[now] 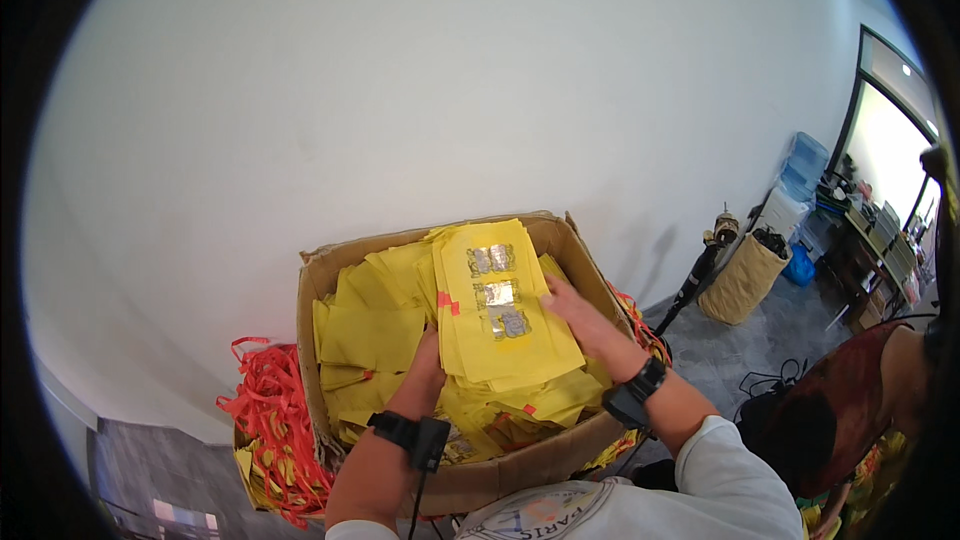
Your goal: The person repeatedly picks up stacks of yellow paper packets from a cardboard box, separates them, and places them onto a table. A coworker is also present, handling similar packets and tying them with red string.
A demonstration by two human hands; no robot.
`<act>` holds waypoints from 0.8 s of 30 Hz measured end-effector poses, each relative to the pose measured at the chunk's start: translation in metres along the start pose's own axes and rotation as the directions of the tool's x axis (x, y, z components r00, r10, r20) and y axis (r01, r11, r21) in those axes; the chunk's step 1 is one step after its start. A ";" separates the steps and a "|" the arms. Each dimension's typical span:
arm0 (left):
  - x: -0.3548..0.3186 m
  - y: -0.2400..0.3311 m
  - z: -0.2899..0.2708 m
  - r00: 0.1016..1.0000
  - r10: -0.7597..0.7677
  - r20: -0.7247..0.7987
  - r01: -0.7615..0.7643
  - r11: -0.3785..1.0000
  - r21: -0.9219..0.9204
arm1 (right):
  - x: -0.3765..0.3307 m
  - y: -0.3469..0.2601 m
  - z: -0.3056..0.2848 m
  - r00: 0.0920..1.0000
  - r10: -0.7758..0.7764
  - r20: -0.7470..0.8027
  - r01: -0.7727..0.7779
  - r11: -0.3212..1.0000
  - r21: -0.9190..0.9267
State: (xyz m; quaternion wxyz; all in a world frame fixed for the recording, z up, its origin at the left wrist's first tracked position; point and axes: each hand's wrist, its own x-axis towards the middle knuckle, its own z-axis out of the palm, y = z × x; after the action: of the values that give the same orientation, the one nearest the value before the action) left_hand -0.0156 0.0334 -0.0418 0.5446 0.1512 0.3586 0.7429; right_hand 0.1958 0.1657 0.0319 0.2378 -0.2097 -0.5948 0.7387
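Note:
A thick stack of yellow paper sheets (510,365) with silver foil patches and dark print lies over a cardboard box (545,465). My left hand (430,352) grips the stack's left edge, its fingers partly hidden by the sheets. Against the right edge, my right hand (578,318) is closed, with the thumb near the top face. Small red marks show on the stack's left side. Many more loose yellow sheets (375,340) fill the box beneath and around it.
Left of the box hang tangled red ribbons (275,405) over more yellow paper. A white wall (450,90) rises behind. On the right are a brown sack (745,280), a blue water bottle (802,165) and a dark pole (690,285). Another person (850,410) is at the lower right.

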 end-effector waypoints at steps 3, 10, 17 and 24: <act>-0.008 0.001 0.010 1.000 0.015 0.006 -0.016 0.995 0.100 | 0.009 0.020 0.016 0.995 -0.047 0.086 0.052 0.997 -0.061; -0.022 0.021 0.031 0.982 -0.036 0.183 0.020 0.996 0.085 | 0.003 0.022 0.013 0.994 -0.110 0.015 0.110 0.994 -0.010; -0.028 0.018 0.043 0.987 0.116 0.113 -0.150 0.919 0.364 | 0.008 0.015 0.015 0.995 -0.088 -0.050 0.091 0.995 0.049; -0.026 0.015 0.045 0.999 0.032 0.035 -0.040 0.961 0.274 | -0.003 0.003 0.008 0.998 0.024 -0.062 -0.011 0.980 0.198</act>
State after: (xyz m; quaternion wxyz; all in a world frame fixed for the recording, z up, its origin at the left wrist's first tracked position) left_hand 0.0111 0.0237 0.0043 0.5101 0.2428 0.4470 0.6936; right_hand 0.1928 0.1575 0.0308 0.2698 -0.2136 -0.5088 0.7891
